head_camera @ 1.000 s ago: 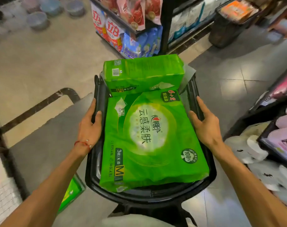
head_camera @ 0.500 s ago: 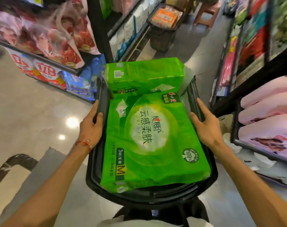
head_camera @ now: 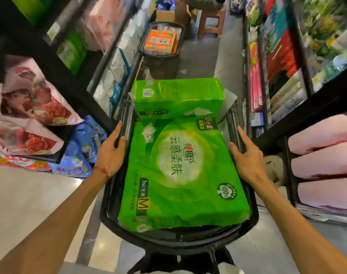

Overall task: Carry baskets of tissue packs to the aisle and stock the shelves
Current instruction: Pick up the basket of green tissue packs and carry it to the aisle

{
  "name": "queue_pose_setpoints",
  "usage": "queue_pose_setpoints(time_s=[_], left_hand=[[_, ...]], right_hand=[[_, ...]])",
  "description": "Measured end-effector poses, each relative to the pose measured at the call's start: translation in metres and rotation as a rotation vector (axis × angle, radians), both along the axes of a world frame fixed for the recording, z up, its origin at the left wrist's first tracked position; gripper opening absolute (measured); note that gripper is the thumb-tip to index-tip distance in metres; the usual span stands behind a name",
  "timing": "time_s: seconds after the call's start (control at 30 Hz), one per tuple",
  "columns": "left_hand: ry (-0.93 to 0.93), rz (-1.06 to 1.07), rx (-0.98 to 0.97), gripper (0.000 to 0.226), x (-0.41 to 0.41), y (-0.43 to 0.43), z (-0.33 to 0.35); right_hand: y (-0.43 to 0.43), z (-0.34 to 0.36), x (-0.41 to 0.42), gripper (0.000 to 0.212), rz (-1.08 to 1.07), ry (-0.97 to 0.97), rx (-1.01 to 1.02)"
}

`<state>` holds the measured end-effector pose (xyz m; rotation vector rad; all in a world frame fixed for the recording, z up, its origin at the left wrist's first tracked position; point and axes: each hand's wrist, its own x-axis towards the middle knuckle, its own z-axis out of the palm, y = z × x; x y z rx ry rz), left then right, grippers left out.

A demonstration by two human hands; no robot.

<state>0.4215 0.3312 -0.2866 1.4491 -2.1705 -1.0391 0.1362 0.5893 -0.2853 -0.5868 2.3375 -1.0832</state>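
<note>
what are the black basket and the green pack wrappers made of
The black basket looks like moulded plastic, semi-gloss: its rim shows smooth highlights. The green tissue packs seem wrapped in thin glossy plastic film, judging by wrinkles and sheen.

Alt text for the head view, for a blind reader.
Left hand and right hand grip the rims of a black plastic basket holding a flat green tissue pack and a second green tissue pack behind it; another black basket of orange packs stands ahead.

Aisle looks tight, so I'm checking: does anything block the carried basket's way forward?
Yes. A second black basket holding orange packs stands on the aisle floor straight ahead of the carried basket; a stool stands beyond.
</note>
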Motion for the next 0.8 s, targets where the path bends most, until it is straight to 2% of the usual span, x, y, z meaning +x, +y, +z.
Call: queue_pose_setpoints(time_s=[0.2, 0.3, 0.57, 0.8], left_hand=[[0.038, -0.033, -0.005, 0.053, -0.101, -0.111, 0.002], [-0.003, -0.077, -0.017, 0.052, -0.155, -0.16, 0.005], [0.02, -0.195, 0.057, 0.052, -0.313, -0.313, -0.02], [0.039, -0.29, 0.066, 0.051, -0.452, -0.417, 0.001]], right_hand=[[-0.094, 0.006, -0.096, 0.063, -0.036, 0.021, -0.033], [-0.136, 0.006, -0.141, 0.063, -0.062, 0.035, -0.037], [-0.261, -0.001, -0.265, 0.062, -0.16, 0.065, 0.005], [-0.346, 0.011, -0.372, 0.061, -0.241, 0.077, 0.0]])
